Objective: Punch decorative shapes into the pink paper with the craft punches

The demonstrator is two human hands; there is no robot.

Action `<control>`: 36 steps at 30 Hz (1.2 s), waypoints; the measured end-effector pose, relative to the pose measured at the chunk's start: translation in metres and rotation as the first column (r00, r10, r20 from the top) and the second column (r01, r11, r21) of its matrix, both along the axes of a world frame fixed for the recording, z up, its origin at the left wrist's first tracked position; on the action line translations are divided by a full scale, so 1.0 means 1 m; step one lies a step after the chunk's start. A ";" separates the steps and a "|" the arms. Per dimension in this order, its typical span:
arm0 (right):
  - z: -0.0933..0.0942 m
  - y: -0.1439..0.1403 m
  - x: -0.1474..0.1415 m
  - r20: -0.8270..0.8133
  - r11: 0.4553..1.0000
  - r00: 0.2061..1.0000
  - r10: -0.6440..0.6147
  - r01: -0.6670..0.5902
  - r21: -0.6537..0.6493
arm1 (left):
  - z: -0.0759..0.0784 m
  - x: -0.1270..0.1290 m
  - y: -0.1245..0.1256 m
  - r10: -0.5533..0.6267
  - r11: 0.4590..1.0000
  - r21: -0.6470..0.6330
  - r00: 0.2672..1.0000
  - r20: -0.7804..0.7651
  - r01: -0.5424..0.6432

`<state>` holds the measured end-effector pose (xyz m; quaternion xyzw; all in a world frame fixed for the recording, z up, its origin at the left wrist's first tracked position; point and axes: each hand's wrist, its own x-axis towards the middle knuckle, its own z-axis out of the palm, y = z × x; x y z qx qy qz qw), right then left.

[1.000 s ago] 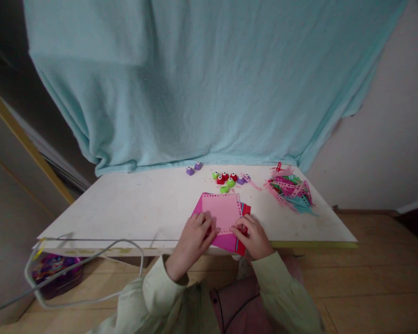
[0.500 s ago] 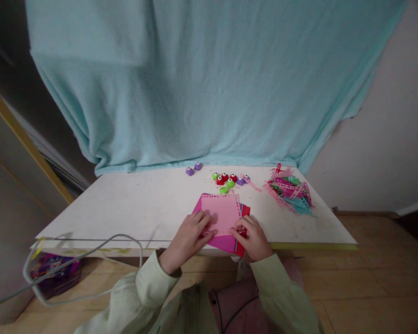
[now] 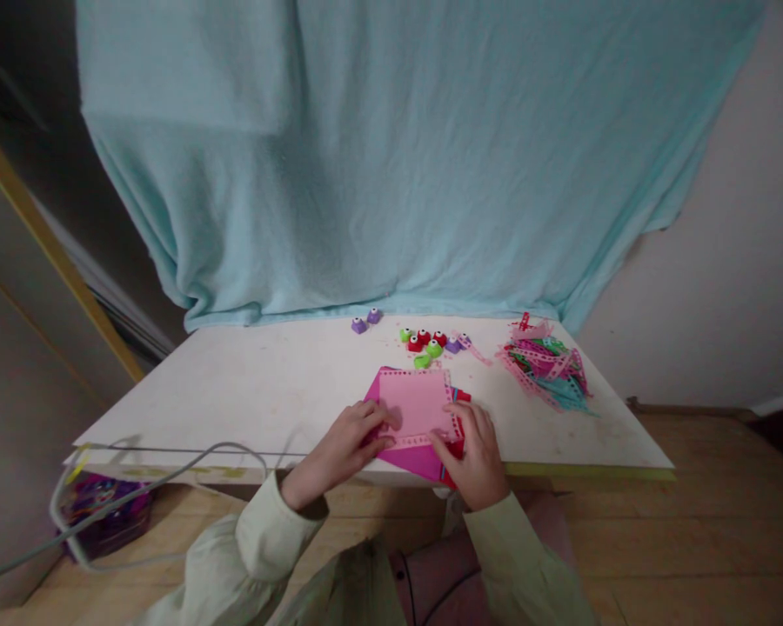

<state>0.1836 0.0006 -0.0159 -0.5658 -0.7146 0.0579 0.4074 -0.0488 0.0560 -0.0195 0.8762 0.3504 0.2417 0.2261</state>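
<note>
A light pink sheet of paper (image 3: 418, 404) with small punched shapes along its edges lies over a magenta sheet (image 3: 410, 458) and a red sheet (image 3: 457, 448) near the table's front edge. My left hand (image 3: 345, 445) holds the pink sheet's left side, thumb at the lower corner and fingers curled on top. At the right side, my right hand (image 3: 475, 452) grips the same sheet, its thumb on the lower punched border. Just beyond the paper sit several small craft punches (image 3: 434, 349) in green, red and purple.
Two purple punches (image 3: 366, 321) stand farther back. Punched paper strips in mixed colours (image 3: 548, 369) are heaped on the right of the white table (image 3: 235, 382). A light blue cloth (image 3: 398, 174) hangs behind. At the left front loops a grey cable (image 3: 189, 456), near a purple bag (image 3: 104, 513).
My right hand has opened its pinch a little, with its fingers now farther up the right edge. The pink sheet's lower punched border shows more fully. The left hand stays on the left side.
</note>
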 end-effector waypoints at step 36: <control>-0.026 -0.043 0.041 -0.036 0.999 0.999 -0.008 0.010 0.044 | 0.011 0.000 -0.025 0.040 0.988 0.156 0.993 -0.112 -0.022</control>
